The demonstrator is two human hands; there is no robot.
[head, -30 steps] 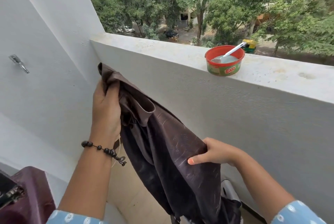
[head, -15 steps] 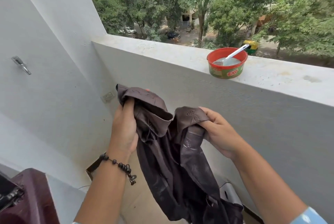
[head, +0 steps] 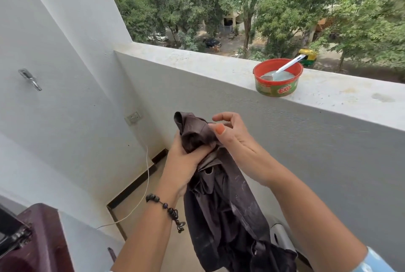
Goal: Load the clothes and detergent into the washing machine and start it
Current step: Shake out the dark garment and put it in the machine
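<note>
- Mid-frame, the left hand grips the bunched top of a dark brown garment, which hangs toward the bottom edge.
- The right hand pinches the cloth with its thumb, fingers loosely curled above.
- Upper right, a red tub holding a white spoon sits on the parapet ledge.
- Lower left, the maroon washing machine shows.
</note>
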